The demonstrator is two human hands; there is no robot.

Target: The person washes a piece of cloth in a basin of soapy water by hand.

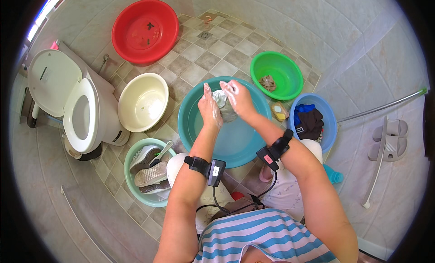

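Before me on the tiled floor stands a large teal basin (238, 151) with cloudy water. Both of my hands are over its far half, white with suds. My left hand (210, 108) and my right hand (238, 98) hold a soapy, light-coloured wet cloth (220, 98) stretched between them. A greyer part of the cloth (228, 113) hangs below, at the water. Bands with small black devices sit on both forearms.
Left stand a cream basin (131, 108), a toilet (93, 127) and a mint basin (127, 168) of shoes and a brush. Farther off is a red basin (119, 35). Right are a green basin (295, 69) with a brown cloth, a soap dish (285, 115) and a blue basin (331, 117) of dark clothes.
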